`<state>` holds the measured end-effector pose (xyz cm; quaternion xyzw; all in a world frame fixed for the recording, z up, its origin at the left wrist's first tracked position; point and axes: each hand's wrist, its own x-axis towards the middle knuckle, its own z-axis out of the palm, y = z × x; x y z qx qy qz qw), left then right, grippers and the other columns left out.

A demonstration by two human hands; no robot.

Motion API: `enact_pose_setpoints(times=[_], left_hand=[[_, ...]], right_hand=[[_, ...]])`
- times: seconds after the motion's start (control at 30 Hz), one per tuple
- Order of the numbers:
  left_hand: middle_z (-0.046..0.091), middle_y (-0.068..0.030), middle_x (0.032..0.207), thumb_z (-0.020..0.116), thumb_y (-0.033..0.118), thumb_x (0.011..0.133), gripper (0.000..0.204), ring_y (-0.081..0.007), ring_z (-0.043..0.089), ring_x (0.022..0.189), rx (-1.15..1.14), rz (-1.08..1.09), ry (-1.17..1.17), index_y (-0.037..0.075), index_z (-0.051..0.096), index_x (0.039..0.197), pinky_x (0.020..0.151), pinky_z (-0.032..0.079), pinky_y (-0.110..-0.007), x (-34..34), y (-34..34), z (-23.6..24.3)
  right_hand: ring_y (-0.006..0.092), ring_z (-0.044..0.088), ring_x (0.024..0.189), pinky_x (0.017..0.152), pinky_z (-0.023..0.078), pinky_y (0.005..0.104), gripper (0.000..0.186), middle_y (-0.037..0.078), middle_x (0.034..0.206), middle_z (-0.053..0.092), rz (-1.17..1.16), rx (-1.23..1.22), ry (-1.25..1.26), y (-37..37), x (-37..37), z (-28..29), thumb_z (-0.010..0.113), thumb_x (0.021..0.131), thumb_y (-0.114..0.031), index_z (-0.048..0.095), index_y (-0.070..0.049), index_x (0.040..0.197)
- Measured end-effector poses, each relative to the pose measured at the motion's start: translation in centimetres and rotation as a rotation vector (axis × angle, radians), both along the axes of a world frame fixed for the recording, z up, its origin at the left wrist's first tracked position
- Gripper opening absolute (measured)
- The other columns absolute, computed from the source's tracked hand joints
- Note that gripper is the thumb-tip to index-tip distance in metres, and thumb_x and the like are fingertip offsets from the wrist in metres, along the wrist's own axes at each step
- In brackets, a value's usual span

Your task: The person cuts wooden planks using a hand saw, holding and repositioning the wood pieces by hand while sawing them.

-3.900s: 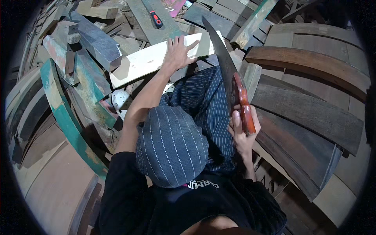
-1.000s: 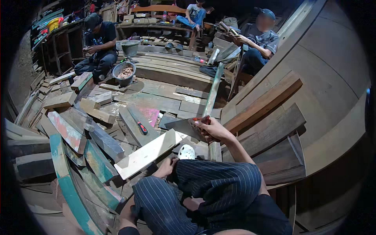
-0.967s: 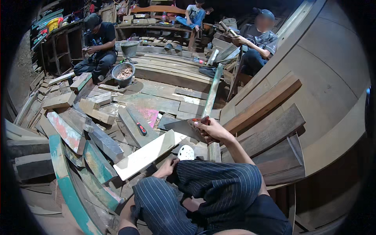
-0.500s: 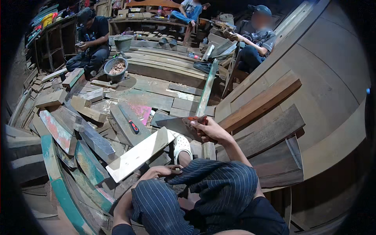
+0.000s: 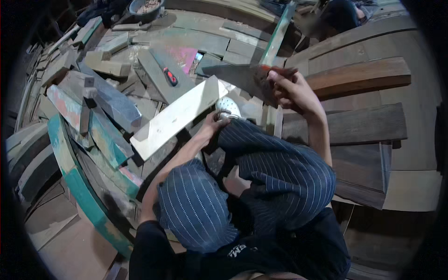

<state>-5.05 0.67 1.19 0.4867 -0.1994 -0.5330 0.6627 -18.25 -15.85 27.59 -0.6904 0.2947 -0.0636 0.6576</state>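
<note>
My right hand grips a hand saw by its reddish handle. The saw's broad dark blade points left, above the far end of a pale plank. This plank lies slanting across other boards in front of me. With fingers curled, my left hand rests beside a white clog on my foot, by the hem of my pinstriped trousers. Whatever it may pinch is hidden. A screwdriver-like tool with a red and black handle lies on a grey board beyond the pale plank.
Wood offcuts, some with green paint, pile up on my left. Brown beams and a dark board lie at my right. Farther off are a pink sheet, a bucket of wood chips and parts of other people.
My view has tipped downward, so the people at the back are mostly out of the picture. My left hand has moved forward to the clog. The saw stays in my right hand.
</note>
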Motion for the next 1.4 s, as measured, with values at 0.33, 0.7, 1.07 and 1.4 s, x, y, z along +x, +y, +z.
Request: enact_pose_setpoints(times=[0.33, 0.7, 1.07, 1.4], left_hand=[[0.069, -0.0156, 0.085, 0.064, 0.013, 0.086, 0.014, -0.0338, 0.066, 0.073, 0.076, 0.126, -0.906, 0.007, 0.068, 0.098, 0.065, 0.049, -0.036, -3.0, -3.1, -2.2], [0.065, -0.0111, 0.087, 0.072, 0.007, 0.076, 0.021, -0.0292, 0.064, 0.078, 0.139, 0.275, -1.234, 0.001, 0.067, 0.095, 0.069, 0.050, -0.039, -1.8, -0.2, -1.0], [0.040, -0.0243, 0.138, 0.067, 0.068, 0.073, 0.097, -0.0404, 0.041, 0.122, 0.395, -0.122, -1.882, 0.010, 0.038, 0.146, 0.105, 0.031, -0.050, 6.8, -4.3, -1.1], [0.045, -0.0216, 0.125, 0.073, 0.054, 0.071, 0.086, -0.0396, 0.043, 0.113, 0.443, -0.012, -1.813, 0.019, 0.043, 0.143, 0.101, 0.031, -0.052, 8.4, -2.3, -3.8]], right_hand=[[0.0006, 0.034, 0.047, 0.040, 0.020, 0.0205, 0.027, -0.005, 0.065, 0.045, -0.133, -0.103, 0.011, 1.6, -0.7, -0.9, 0.065, 0.095, -0.025, 0.064, 0.000, 0.107], [0.0022, 0.044, 0.057, 0.052, 0.033, 0.0191, 0.019, -0.004, 0.069, 0.053, -0.375, 0.068, 0.055, 4.7, -6.6, -4.5, 0.067, 0.091, -0.018, 0.063, -0.002, 0.101], [0.0021, 0.043, 0.055, 0.050, 0.032, 0.0191, 0.018, -0.004, 0.067, 0.050, -0.395, 0.195, 0.006, 4.5, -9.6, -6.1, 0.066, 0.092, -0.013, 0.061, -0.001, 0.105], [0.0068, 0.051, 0.059, 0.059, 0.041, 0.0236, 0.012, 0.003, 0.068, 0.060, -0.283, -0.291, 0.110, 6.0, -10.5, -9.9, 0.069, 0.088, -0.011, 0.063, -0.001, 0.092]])
